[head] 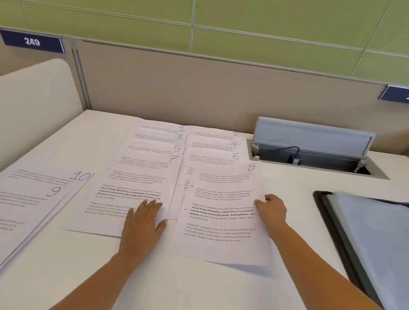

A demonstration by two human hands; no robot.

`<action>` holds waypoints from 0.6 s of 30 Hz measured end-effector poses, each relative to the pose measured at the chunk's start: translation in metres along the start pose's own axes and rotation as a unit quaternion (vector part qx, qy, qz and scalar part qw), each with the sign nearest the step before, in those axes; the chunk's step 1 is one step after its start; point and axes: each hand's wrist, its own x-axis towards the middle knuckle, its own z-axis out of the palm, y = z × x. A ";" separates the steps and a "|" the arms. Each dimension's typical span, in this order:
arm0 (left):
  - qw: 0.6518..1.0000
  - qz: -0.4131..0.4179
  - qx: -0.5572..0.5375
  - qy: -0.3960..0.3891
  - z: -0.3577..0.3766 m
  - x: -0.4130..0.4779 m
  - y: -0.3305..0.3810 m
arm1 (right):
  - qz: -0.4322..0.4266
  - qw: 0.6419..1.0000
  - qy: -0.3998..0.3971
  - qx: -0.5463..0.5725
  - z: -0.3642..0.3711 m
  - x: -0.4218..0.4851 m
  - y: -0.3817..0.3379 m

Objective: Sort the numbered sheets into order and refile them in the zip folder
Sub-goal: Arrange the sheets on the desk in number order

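My right hand (271, 211) pinches the right edge of the white printed sheet marked 8 (222, 209). This sheet tops the even-numbered column and sits skewed, its near edge lifted enough to cast a shadow on the white desk (205, 298). My left hand (144, 221) lies flat with straight fingers on the white printed sheet marked 7 (137, 180), pressing the odd-numbered column down.

The main risk I see is the fan coming apart. The columns overlap like shingles, so pulling the sheet marked 8 sideways could drag the sheets marked 6 and 4 with it and bury their numbers. If my left hand lifts early, the odd column may slide as well.

Merging is the next trap. Stacking one column straight onto the other would give 1, 3, 5, 7 and then 2, 4, 6, 8, so they need interleaving.

The white sheets marked 9 (9, 207) and 10 (47, 175) lie well apart at the left and could easily be forgotten.

The black-edged open zip folder (328, 220) waits at the right, partly out of view. A thin, limp stack may buckle or catch on its rim going in.
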 end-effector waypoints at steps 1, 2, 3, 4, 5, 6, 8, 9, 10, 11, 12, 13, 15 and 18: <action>1.000 -0.004 0.014 -0.011 0.001 -0.001 -0.001 | -0.003 1.000 0.002 -0.005 0.004 0.002 -0.001; 0.999 -0.008 0.025 -0.019 0.001 -0.001 -0.002 | -0.009 1.000 0.006 -0.010 0.009 0.002 -0.004; 0.999 -0.013 0.031 -0.024 0.002 -0.002 -0.003 | -0.016 1.000 0.011 -0.014 0.014 0.003 -0.005; 0.999 -0.017 0.032 -0.025 0.003 -0.002 -0.004 | -0.026 0.999 0.015 -0.017 0.019 0.003 -0.008; 0.999 -0.021 0.030 -0.022 0.003 -0.003 -0.004 | -0.031 0.999 0.017 -0.017 0.023 0.003 -0.010; 0.999 -0.022 0.027 -0.020 0.003 -0.004 -0.005 | -0.036 0.999 0.018 -0.016 0.027 0.004 -0.011; 0.999 -0.019 0.021 -0.015 0.004 -0.004 -0.005 | -0.040 0.999 0.020 -0.020 0.034 0.005 -0.013; 1.000 -0.016 0.019 -0.012 0.004 -0.005 -0.005 | -0.039 0.999 0.020 -0.024 0.036 0.005 -0.014; 1.000 -0.014 0.017 -0.009 0.004 -0.005 -0.005 | -0.038 0.999 0.021 -0.028 0.038 0.006 -0.013; 1.000 -0.013 0.016 -0.009 0.004 -0.005 -0.006 | -0.037 0.999 0.022 -0.029 0.039 0.007 -0.012; 1.000 -0.013 0.015 -0.009 0.005 -0.005 -0.006 | -0.036 0.999 0.023 -0.029 0.040 0.008 -0.010; 1.000 -0.012 0.014 -0.007 0.005 -0.006 -0.006 | -0.035 0.999 0.024 -0.029 0.040 0.009 -0.008; 1.000 -0.009 0.020 -0.007 0.005 -0.006 -0.006 | -0.034 0.998 0.028 -0.034 0.038 0.010 -0.004; 1.000 -0.013 0.021 -0.002 0.005 -0.006 -0.005 | -0.053 0.996 0.037 -0.060 0.036 0.010 0.003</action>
